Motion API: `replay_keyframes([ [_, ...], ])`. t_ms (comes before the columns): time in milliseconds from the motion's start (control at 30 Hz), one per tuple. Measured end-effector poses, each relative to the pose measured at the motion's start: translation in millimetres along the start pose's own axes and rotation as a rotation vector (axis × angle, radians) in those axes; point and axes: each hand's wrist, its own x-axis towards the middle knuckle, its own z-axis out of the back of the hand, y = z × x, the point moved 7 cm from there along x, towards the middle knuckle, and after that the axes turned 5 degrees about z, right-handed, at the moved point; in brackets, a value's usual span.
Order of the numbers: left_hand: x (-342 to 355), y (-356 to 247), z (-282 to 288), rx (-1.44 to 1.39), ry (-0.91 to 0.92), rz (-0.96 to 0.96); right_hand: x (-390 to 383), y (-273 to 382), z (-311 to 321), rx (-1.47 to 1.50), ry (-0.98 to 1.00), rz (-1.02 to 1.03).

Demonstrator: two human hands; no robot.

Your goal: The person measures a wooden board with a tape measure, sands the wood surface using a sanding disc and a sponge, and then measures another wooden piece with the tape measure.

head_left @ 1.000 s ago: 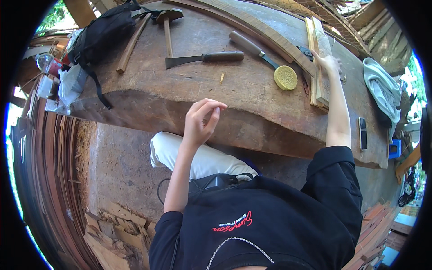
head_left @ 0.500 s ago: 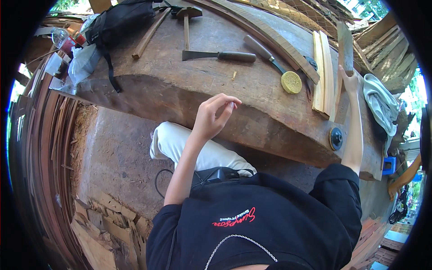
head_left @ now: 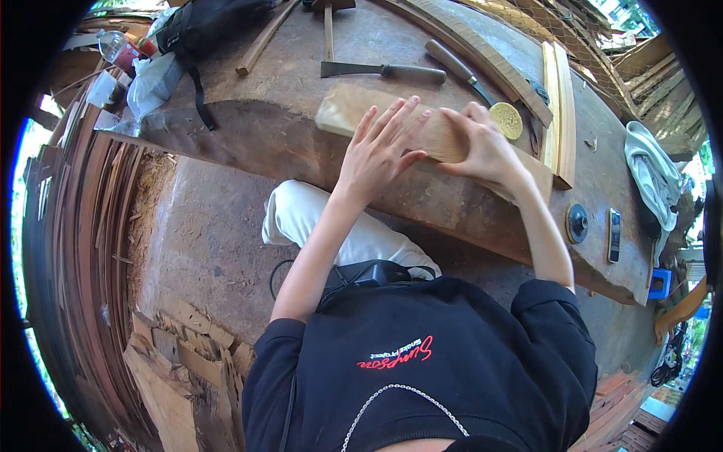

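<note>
A wooden board lies slantwise over the near edge of the thick workbench, its left end blurred. My right hand grips it near the middle, thumb on the near side and fingers toward the far side. Over the board's left part is my left hand, fingers spread; whether it touches the wood I cannot tell. Just beyond the board sit a wooden-handled blade, a chisel and a round yellow disc.
Pale wood strips and a curved wooden piece lie at the far right. Closer are a black disc, a phone and a light cloth. A mallet, a black bag and a plastic bottle stand farther left.
My right hand has come from the bench's right side to the middle, bringing the wooden board with it. My left hand has spread its fingers over the board. The phone is now uncovered.
</note>
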Motion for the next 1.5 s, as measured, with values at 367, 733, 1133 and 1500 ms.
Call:
replay_keyframes([
  [367,-15,65,-25,0.031,0.07,0.132,44,5,-50,0.077,-0.103,0.049],
  [733,-11,66,-20,-0.039,0.051,0.197,-12,-249,90,-0.357,-0.303,-0.905],
  [1133,-15,72,-21,-0.068,0.049,0.227,1,-343,49,-0.115,0.039,-0.638],
  [1500,6,47,-12,-0.09,0.15,0.237,-14,-158,104,-0.055,-0.646,-0.134],
])
